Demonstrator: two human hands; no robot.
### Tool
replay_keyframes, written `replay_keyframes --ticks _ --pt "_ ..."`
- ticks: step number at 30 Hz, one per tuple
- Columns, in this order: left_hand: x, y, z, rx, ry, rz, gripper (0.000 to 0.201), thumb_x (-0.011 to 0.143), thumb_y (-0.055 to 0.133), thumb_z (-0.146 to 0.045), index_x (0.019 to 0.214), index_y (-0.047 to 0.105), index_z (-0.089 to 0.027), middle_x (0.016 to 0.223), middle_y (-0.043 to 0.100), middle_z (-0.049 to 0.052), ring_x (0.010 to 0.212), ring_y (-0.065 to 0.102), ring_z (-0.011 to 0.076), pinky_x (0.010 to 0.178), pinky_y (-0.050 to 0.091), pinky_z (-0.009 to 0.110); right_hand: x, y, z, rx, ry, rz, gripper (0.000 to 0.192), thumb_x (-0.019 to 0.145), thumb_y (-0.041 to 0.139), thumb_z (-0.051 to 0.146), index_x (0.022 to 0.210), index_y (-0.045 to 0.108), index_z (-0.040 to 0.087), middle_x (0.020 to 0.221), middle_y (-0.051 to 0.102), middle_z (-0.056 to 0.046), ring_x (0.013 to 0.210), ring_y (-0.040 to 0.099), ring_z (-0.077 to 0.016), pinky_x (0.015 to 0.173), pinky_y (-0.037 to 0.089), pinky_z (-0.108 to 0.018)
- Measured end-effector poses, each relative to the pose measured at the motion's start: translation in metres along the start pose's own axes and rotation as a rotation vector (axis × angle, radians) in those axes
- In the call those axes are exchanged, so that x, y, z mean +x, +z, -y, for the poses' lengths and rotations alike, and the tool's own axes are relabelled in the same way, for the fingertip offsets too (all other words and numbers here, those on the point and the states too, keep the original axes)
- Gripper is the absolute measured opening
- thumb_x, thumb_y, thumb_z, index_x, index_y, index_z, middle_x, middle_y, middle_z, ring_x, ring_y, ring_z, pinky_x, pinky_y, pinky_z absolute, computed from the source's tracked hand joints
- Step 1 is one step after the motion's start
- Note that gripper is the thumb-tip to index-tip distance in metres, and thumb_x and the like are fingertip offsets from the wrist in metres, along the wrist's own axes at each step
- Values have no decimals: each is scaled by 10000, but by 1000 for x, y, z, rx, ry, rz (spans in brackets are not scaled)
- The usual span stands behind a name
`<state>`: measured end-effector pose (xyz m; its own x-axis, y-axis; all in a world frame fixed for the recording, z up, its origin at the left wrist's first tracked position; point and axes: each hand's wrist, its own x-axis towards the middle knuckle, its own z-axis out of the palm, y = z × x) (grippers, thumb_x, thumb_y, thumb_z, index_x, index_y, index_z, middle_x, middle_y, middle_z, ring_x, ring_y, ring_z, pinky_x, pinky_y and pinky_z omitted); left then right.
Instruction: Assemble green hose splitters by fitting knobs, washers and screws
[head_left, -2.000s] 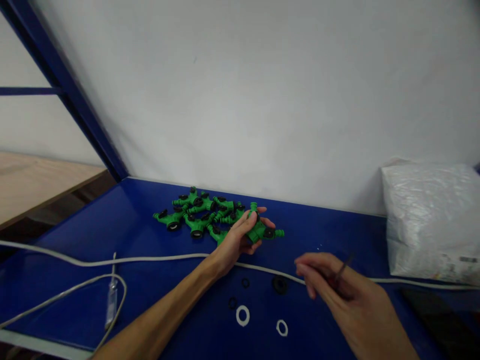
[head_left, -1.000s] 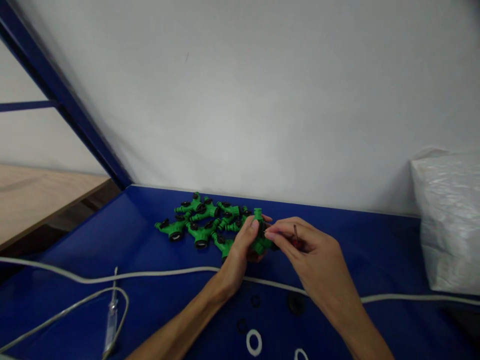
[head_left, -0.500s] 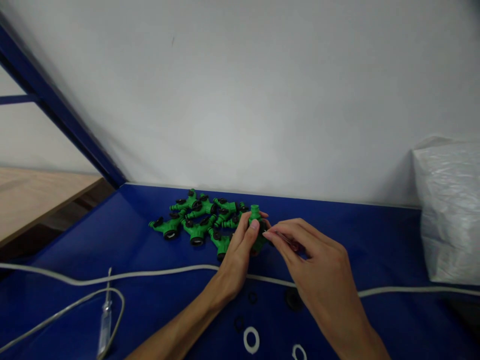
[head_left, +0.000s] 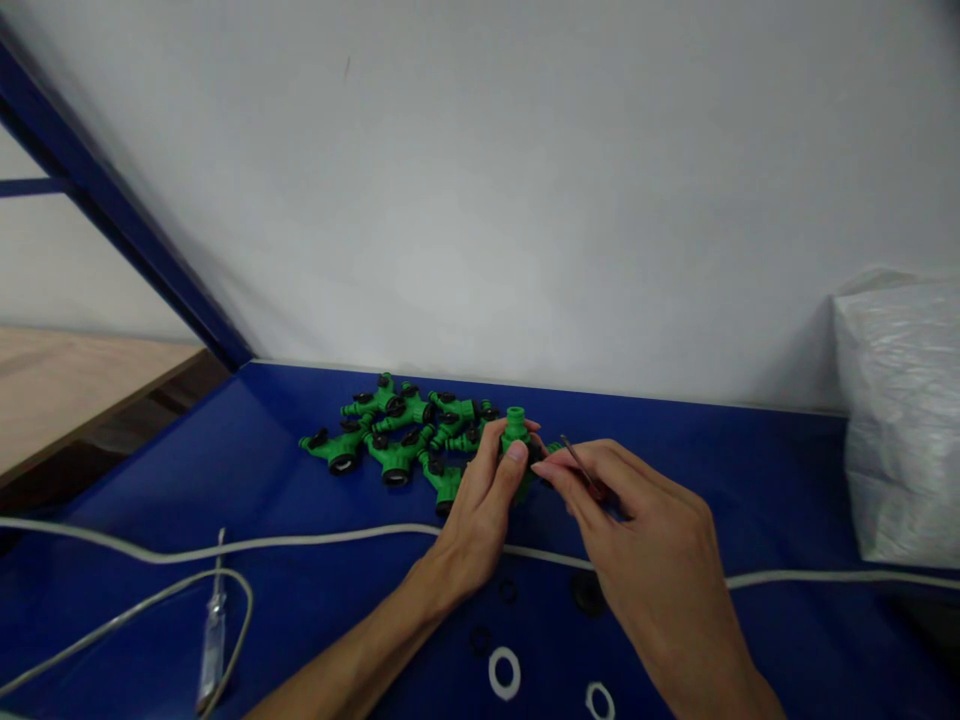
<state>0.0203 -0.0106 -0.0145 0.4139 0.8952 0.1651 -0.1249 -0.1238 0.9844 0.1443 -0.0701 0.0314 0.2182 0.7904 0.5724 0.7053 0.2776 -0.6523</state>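
Note:
My left hand (head_left: 478, 505) is closed around a green hose splitter (head_left: 515, 424), with one ribbed outlet pointing up above the thumb. Much of its body is hidden by the fingers. On its right side, my right hand (head_left: 643, 525) is closed on a small screwdriver (head_left: 576, 461) with a thin metal shaft and a dark red handle. The shaft slants up to the left over the fingers, while thumb and fingertip meet at the splitter's side. Whether they also pinch a small part there, I cannot tell. Several similar green splitters (head_left: 395, 455) with black valve levers lie to the left.
A white cable (head_left: 322, 541) crosses the blue table (head_left: 300, 620) beneath my hands. A clear-handled screwdriver (head_left: 214, 645) lies at left. Near the front are a white ring (head_left: 504, 673), another white ring (head_left: 600, 701) and dark rings (head_left: 508, 590). A plastic-wrapped bundle (head_left: 904, 420) stands at right.
The screwdriver shaft has swung upward, away from the splitter, and now shows above my right fingers. The left hand keeps its hold on the splitter, almost in the same place.

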Motion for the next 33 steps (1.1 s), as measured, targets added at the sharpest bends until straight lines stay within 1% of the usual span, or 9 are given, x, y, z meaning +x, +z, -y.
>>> replay_keyframes --ticks 3,7,10,14,17,21,26,30,33 --pt "-1 0 -2 23 8 -15 318 1024 427 -472 1188 574 -243 1113 641 30 1075 560 207 978 399 297 2 -1 0 72 118 2 141 873 674 267 739 700 232 710 715 -1 558 624 -139 572 499 -247" --pt "-2 -2 -4 59 15 1 331 1018 435 -481 1190 586 -242 1102 648 35 1042 569 211 964 403 309 7 -4 0 231 370 65 193 808 694 342 657 709 224 515 591 27 462 536 -132 458 427 -245" --pt "-2 -1 -4 40 1 -15 329 1006 464 -486 1171 609 -242 1071 650 36 1037 567 216 958 404 312 9 -4 -3 323 465 113 194 775 707 357 653 712 206 479 551 34 455 510 -127 444 397 -242" --pt "-2 1 0 -45 -89 -48 372 988 472 -537 1192 610 -257 1114 645 32 1021 576 214 911 435 309 6 -1 -7 350 463 105 160 768 723 335 684 729 199 502 573 30 480 528 -131 476 406 -249" --pt "-2 1 2 -62 -156 -42 396 980 469 -571 1223 596 -285 1165 638 24 1018 581 212 848 452 293 2 2 -6 313 401 51 147 786 724 314 686 732 206 538 601 28 495 537 -127 497 415 -250" --pt "-3 -2 2 -39 -139 -42 397 976 476 -576 1231 603 -299 1243 621 20 1090 562 222 877 444 295 1 4 -3 286 319 7 145 802 733 307 694 732 211 613 653 13 543 562 -130 540 440 -252" --pt "-4 -3 3 -38 -147 -20 417 977 473 -574 1247 597 -282 1220 629 36 1040 576 225 832 456 300 3 5 -5 413 428 58 153 789 757 334 714 711 208 531 575 40 496 532 -126 484 427 -240" --pt "-4 -2 7 -78 -153 -33 437 968 478 -587 1281 584 -300 1258 615 31 1000 581 215 753 455 279 1 4 -5 445 407 67 144 784 764 338 739 712 211 581 601 31 520 533 -126 495 440 -240" --pt "-4 -3 8 -77 -131 -16 431 975 467 -583 1271 583 -293 1228 619 32 985 574 209 765 450 278 3 3 -4 504 418 57 135 768 769 329 751 710 208 593 615 29 515 536 -123 500 451 -242"
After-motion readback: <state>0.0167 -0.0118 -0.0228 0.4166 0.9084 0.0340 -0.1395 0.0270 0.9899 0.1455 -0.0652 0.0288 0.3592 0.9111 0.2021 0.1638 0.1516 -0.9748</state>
